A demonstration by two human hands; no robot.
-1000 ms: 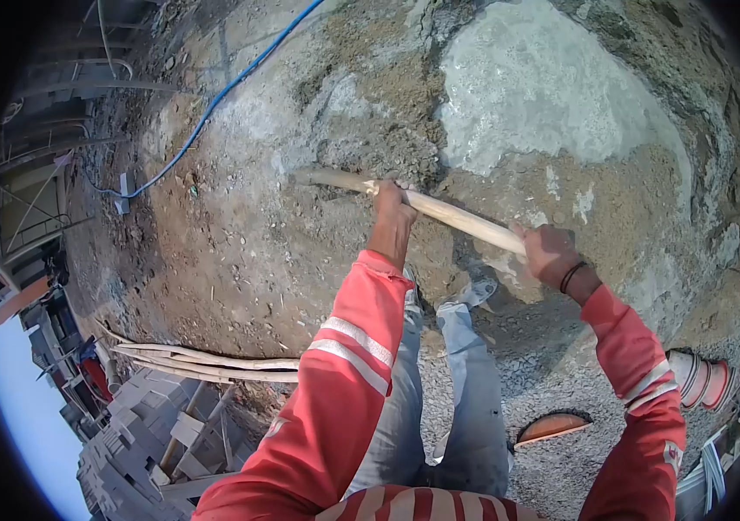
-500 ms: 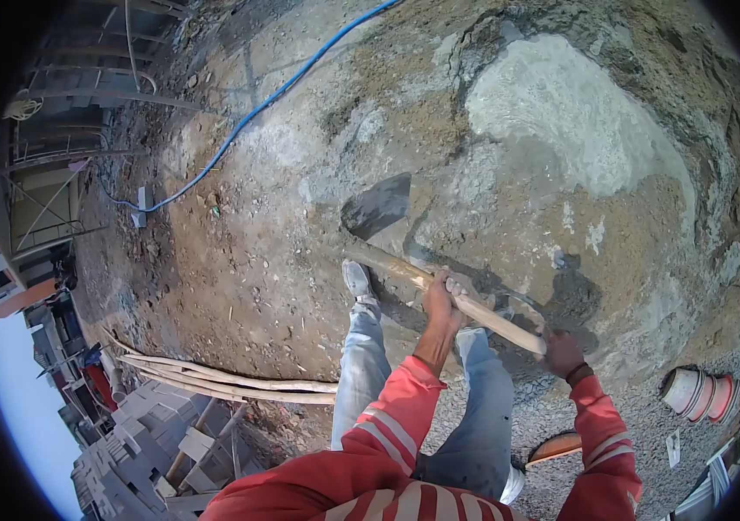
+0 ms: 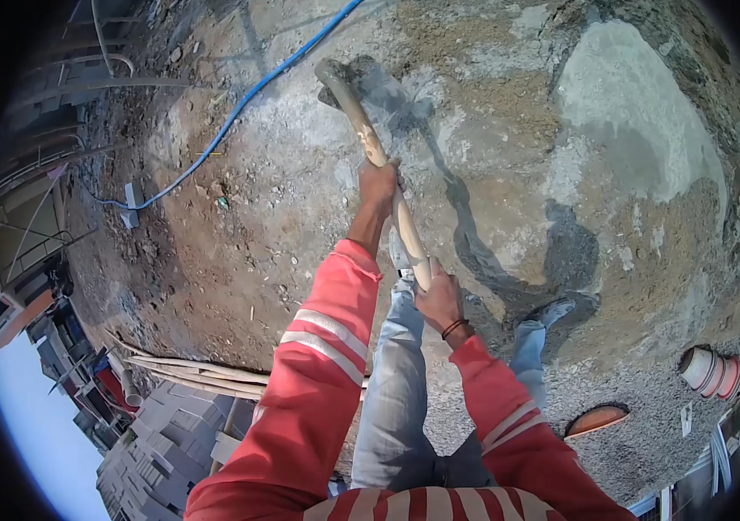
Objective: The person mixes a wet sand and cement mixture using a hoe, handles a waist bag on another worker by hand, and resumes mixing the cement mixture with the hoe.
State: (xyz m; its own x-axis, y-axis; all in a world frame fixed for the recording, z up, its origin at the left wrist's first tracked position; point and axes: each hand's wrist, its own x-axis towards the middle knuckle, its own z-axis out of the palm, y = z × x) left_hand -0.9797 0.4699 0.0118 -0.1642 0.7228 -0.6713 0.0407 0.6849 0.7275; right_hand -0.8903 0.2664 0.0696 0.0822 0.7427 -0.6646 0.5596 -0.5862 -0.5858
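Note:
A long wooden handle (image 3: 405,227) slants up and away from me, with a dark metal blade (image 3: 333,94) at its far end, partly hidden behind the wood. My left hand (image 3: 378,188) is wrapped round the middle of the handle. Lower down, near the handle's close end, my right hand (image 3: 440,300) grips it. The tool's head is over greyish, damp-looking ground, and its shadow falls to the right.
A blue hose (image 3: 244,102) curves across the upper left, past a grey block (image 3: 131,205). Pale wet mix (image 3: 617,95) spreads at upper right. Wooden poles (image 3: 205,375) and stacked blocks (image 3: 161,434) lie lower left; stacked buckets (image 3: 710,372) lie on gravel at right.
The tool has swung up and away, its head now farther forward, after coming close to my feet. Both hands still hold the handle, and my feet have shifted.

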